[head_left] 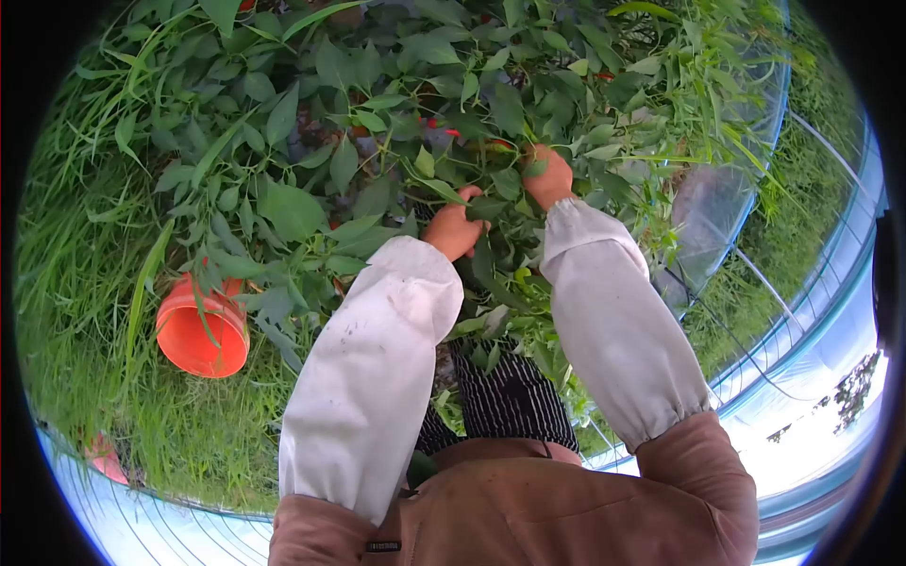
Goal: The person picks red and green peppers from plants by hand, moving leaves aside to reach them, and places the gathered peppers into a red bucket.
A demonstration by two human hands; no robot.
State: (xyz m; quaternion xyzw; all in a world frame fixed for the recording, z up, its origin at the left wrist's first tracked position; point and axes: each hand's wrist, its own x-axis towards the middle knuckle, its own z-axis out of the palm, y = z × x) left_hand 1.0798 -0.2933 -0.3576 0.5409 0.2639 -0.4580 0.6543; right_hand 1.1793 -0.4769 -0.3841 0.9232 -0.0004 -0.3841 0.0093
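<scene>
Both my arms wear white sleeve covers and reach into a leafy pepper plant. My left hand is curled around a leafy branch at the plant's middle, its fingers partly hidden by leaves. My right hand is a little farther in and to the right, fingers closed among leaves. What it grips besides foliage is hidden. Small red peppers hang just beyond both hands, apart from them.
An orange bucket lies tilted in the grass to my left. Tall grass surrounds the plant. A clear plastic greenhouse wall curves along the right and near side. A pinkish object lies at the lower left.
</scene>
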